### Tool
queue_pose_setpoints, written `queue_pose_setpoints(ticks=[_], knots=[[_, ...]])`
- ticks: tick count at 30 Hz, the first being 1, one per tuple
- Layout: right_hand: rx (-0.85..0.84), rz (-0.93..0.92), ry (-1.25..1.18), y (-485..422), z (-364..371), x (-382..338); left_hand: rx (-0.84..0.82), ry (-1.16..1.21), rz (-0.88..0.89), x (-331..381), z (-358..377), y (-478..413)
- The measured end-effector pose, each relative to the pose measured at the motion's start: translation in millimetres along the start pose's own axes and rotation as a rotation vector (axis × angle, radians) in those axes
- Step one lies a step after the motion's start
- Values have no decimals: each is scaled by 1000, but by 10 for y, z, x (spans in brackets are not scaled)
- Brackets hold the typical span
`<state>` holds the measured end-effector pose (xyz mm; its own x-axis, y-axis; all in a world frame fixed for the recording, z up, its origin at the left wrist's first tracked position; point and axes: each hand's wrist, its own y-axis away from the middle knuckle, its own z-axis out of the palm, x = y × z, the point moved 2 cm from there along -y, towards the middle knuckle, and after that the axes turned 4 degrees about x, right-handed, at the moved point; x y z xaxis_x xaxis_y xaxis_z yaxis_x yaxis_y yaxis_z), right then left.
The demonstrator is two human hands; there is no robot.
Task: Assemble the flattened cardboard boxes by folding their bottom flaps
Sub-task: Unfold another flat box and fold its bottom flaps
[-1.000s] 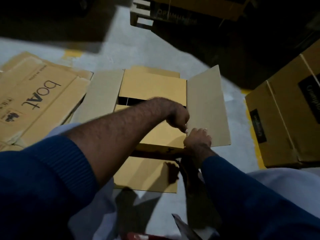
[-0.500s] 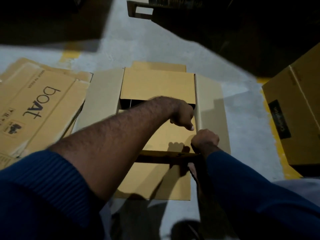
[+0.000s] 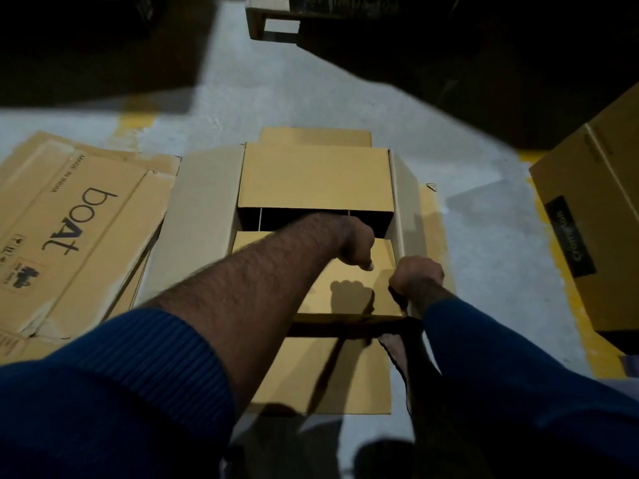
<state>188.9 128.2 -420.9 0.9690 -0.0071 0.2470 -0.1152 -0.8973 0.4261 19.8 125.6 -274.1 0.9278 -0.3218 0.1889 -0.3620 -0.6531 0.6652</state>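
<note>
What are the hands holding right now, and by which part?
The right hand grips the right flap at its near edge. The left hand is curled on the near flap, thumb down; a grip there cannot be told.

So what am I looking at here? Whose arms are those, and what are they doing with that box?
There is no machine here, just a person. The camera sits on their head and looks down, so you see their two arms in blue sleeves as if they were your own. On the grey floor stands a cardboard box with its flaps partly folded. The left hand is curled into a fist and presses on the near flap. The right hand seems to grip the near end of the side flap, which stands up along the box's right edge. To the left lie flat boxes with "boat" printed on the top one. At the right edge of the picture stands another brown box.
</note>
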Motion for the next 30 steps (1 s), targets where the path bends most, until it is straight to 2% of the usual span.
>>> queue_pose_setpoints(ticks=[4, 12, 19, 30], knots=[[-4, -8, -25, -25, 6, 12, 17, 26, -31, -76, 7, 9], [151, -24, -53, 280, 263, 186, -47, 6, -42, -112, 42, -10], [7, 85, -213, 569, 371, 170, -49, -39, -37, -89, 61, 5], [-75, 45, -171, 418, 256, 175, -66, 55, -53, -221, 152, 12]])
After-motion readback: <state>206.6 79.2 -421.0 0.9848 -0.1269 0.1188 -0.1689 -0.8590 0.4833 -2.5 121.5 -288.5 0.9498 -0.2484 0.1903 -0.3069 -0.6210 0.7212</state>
